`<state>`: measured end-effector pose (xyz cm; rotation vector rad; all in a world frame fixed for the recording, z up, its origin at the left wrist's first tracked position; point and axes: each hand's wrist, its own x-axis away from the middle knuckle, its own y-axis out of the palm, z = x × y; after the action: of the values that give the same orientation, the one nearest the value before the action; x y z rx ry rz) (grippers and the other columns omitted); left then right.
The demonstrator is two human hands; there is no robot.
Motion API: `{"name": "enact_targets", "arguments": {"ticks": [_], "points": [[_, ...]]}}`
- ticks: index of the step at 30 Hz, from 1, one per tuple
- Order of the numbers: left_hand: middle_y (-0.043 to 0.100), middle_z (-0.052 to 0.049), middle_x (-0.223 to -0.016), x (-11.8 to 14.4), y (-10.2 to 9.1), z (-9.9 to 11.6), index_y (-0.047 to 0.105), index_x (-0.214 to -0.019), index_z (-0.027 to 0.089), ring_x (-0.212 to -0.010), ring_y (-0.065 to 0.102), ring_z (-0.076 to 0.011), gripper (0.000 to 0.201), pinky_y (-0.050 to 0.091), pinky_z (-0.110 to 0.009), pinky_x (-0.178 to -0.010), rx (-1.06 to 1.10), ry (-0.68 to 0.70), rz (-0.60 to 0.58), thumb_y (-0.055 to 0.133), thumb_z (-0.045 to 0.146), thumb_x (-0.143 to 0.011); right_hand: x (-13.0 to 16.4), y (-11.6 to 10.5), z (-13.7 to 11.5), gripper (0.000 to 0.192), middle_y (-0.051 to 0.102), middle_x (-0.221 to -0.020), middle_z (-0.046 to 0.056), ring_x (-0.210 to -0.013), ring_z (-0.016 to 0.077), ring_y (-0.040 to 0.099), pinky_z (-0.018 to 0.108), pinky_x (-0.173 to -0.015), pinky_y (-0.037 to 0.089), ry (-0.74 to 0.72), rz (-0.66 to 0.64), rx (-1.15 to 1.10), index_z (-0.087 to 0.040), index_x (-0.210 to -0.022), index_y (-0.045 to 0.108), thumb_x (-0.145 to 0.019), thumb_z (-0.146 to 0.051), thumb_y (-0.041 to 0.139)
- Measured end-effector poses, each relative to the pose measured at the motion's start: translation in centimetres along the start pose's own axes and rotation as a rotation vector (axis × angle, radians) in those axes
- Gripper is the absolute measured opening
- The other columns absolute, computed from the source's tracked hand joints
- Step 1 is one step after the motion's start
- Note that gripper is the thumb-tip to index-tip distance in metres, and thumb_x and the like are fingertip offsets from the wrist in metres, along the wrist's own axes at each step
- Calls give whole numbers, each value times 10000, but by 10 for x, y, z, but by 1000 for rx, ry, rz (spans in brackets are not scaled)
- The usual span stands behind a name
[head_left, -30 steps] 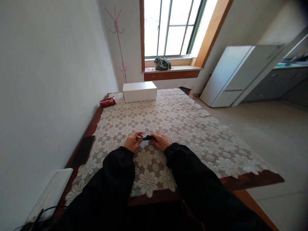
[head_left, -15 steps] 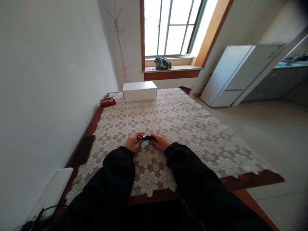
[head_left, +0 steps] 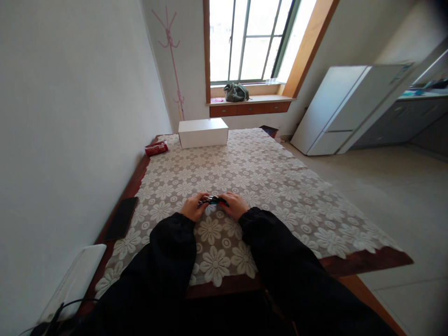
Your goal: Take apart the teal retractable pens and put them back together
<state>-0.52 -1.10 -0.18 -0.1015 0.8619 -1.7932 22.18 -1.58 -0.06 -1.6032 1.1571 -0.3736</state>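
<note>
A small bundle of pens (head_left: 213, 199), dark with silvery, red and teal bits, lies crosswise between my two hands, low over the table's lace cloth. My left hand (head_left: 193, 206) closes round its left end, and my right hand (head_left: 235, 204) grips the right end. Only the middle stretch of the bundle shows; my fingers cover both ends, and how many pens there are is too small to make out. Under my hands spreads the flowered lace tablecloth (head_left: 211, 229).
At the table's far end stands a white box (head_left: 203, 133), with a red packet (head_left: 156, 149) to its left. A black flat slab (head_left: 122, 218) and a white device with cables (head_left: 75, 279) lie along the left wall. A fridge (head_left: 331, 109) is at right.
</note>
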Motion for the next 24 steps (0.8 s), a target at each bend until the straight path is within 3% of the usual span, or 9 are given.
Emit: {"name": "enact_targets", "arguments": {"ticks": [5,13,18,24], "points": [[714,-57,-1045,-1,-1,-1,594,-1148,211,-941,681,-191,295,557,-322,-815,-54,-11,7,589,241,-855,0,0,0,291,673,-1007,70,-953,208,603,319,-865,456,30,-6,18,-208,-1181,633,-902,-282,592],[723,-40,-977,-1,-5,5,670,-1031,245,-970,655,-226,221,519,-356,-878,-268,-53,66,624,241,-815,1,-2,2,294,669,-1016,68,-965,212,586,325,-860,450,47,13,26,-221,-1207,620,-931,-300,555],[724,-37,-932,-2,-6,5,696,-915,240,-979,631,-239,145,500,-368,-900,-323,-17,54,646,238,-779,0,-5,1,274,658,-1068,60,-1025,217,548,348,-910,426,-13,-46,38,-232,-1185,625,-922,-291,576],[733,-29,-938,-1,-6,7,660,-1039,240,-950,627,-249,347,482,-385,-899,-319,-39,21,624,144,-708,0,-7,-7,221,627,-1061,75,-1027,226,527,355,-905,404,-50,-99,135,-214,-1120,628,-922,-297,576]]}}
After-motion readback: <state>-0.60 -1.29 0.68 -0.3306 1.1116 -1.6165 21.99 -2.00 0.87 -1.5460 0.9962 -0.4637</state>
